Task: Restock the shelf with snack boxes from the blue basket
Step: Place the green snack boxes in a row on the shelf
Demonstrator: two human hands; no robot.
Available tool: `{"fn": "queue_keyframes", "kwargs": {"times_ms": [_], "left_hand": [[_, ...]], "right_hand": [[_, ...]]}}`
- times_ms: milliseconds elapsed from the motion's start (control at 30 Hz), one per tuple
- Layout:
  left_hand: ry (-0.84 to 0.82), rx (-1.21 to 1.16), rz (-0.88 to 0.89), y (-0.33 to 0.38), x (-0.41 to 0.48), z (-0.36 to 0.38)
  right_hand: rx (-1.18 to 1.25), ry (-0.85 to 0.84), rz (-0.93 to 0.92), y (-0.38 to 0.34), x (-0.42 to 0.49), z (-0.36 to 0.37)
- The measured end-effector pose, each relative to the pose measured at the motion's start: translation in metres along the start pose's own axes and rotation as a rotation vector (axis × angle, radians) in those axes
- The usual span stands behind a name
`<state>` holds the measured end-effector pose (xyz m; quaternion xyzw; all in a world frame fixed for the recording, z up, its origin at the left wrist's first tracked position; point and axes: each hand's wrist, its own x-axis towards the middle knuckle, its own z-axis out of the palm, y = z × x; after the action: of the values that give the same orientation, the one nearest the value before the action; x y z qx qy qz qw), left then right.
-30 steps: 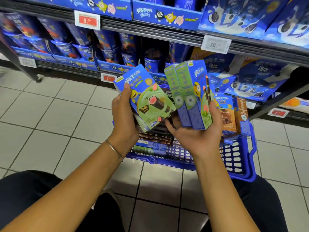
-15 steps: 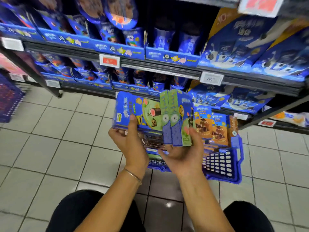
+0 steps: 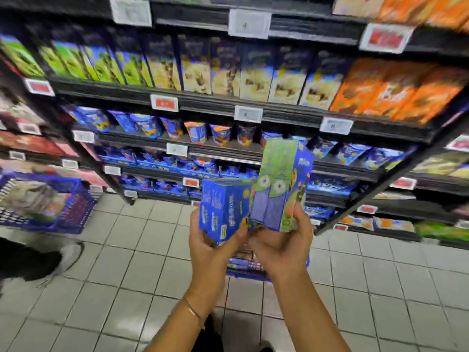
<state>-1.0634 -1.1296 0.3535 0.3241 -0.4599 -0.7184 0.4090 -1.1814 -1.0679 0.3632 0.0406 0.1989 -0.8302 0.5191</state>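
- The green-and-blue snack boxes point(image 3: 278, 189) stand upright, long axis near vertical, in the right hand point(image 3: 281, 246); its fingers and thumb curl round their lower ends.
- The left hand point(image 3: 212, 240) grips the tilted blue snack boxes point(image 3: 223, 209), which touch the upright pair.
- Both loads are above the blue basket point(image 3: 250, 269), which is mostly hidden.
- On the shelf point(image 3: 203, 102), the green-fronted row point(image 3: 101, 64) is up and left of the hands. It is probably the target, and the left hand is nearer to it.
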Motion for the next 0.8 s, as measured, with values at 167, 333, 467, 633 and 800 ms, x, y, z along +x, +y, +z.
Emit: {"fn": "queue_keyframes", "kwargs": {"times_ms": [167, 333, 467, 633, 800], "left_hand": [[-0.207, -0.017, -0.167, 0.103, -0.013, 0.011], [-0.336, 0.171, -0.238, 0.194, 0.009, 0.009], [-0.363, 0.284, -0.070, 0.224, 0.031, -0.001], [-0.254, 0.231, 0.058, 0.243, 0.068, -0.014], [-0.151, 0.026, 0.151, 0.269, 0.113, -0.030]], "right_hand": [[-0.054, -0.077, -0.018, -0.038, -0.022, 0.061], [-0.154, -0.102, -0.087, -0.046, -0.019, 0.111], [-0.108, -0.134, -0.109, -0.033, -0.009, 0.154], [-0.108, -0.197, -0.142, -0.005, 0.013, 0.205], [-0.222, -0.203, -0.138, 0.020, 0.040, 0.244]]}}
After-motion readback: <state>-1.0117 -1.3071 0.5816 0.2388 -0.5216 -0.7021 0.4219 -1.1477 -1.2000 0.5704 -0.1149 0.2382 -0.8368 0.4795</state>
